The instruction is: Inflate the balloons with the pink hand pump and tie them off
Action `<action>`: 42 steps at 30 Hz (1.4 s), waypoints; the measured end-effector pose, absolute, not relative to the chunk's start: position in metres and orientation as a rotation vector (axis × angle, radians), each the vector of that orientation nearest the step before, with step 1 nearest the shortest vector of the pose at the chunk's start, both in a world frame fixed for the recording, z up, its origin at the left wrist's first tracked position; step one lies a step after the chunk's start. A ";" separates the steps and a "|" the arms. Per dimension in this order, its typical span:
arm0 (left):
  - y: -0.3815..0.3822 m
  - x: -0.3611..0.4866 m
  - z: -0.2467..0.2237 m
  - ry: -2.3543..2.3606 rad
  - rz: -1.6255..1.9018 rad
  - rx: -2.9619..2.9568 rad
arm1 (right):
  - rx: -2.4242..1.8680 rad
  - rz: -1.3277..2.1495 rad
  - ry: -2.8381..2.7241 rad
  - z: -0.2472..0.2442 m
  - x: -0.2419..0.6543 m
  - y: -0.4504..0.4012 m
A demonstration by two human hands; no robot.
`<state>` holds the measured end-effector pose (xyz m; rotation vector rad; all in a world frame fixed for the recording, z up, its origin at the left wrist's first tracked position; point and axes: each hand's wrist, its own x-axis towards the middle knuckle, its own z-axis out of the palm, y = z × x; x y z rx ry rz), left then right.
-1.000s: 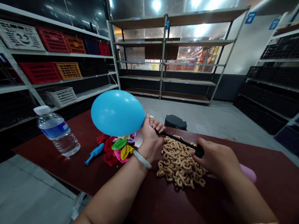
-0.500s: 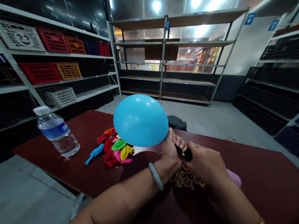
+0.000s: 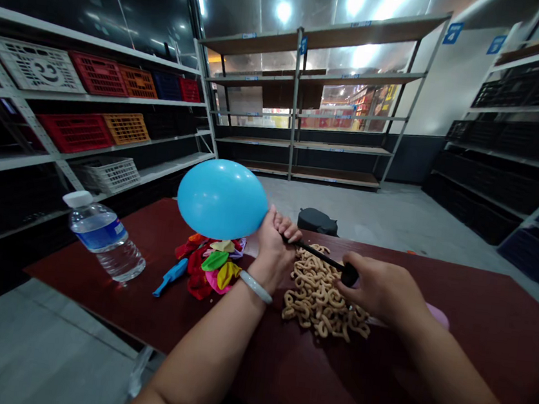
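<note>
Above the table, right hand and left hand clench pump, balloon touching the latter's left.

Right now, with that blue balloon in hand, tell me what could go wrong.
The blue balloon might slip away or lose air if the left hand loosens its hold at the balloon's end. The right hand, on the black handle, could scatter some of the curled tan pieces, since the black rod stretches over that pile.
</note>
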<state>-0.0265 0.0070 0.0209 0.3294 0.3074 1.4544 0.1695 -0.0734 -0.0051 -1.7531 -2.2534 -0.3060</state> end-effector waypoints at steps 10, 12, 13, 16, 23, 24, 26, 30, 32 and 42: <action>0.006 -0.020 0.013 0.237 1.486 0.222 | -1.875 -0.507 -2.260 -0.003 0.184 -0.073; 0.001 -0.010 0.008 0.258 1.453 0.203 | -1.893 -0.507 -2.282 -0.004 0.177 -0.075; -0.002 -0.004 0.005 0.266 1.435 0.205 | -1.896 -0.493 -2.292 -0.004 0.174 -0.075; -0.013 0.012 -0.004 0.273 1.382 0.240 | -1.895 -0.417 -2.305 -0.004 0.161 -0.077; -0.038 0.033 -0.013 0.308 1.362 0.377 | -1.870 -0.324 -2.266 0.000 0.140 -0.085; -0.038 0.033 -0.013 0.311 1.364 0.383 | -1.871 -0.324 -2.260 0.000 0.140 -0.085; -0.039 0.034 -0.013 0.317 1.356 0.380 | -1.865 -0.318 -2.253 -0.002 0.141 -0.084; -0.035 0.034 -0.014 0.336 1.332 0.356 | -1.831 -0.245 -2.257 -0.009 0.146 -0.080; -0.029 0.030 -0.014 0.334 1.316 0.350 | -1.819 -0.199 -2.263 -0.011 0.149 -0.077; 0.020 -0.036 0.012 0.260 1.471 0.289 | -1.860 -0.259 -2.238 -0.014 0.187 -0.066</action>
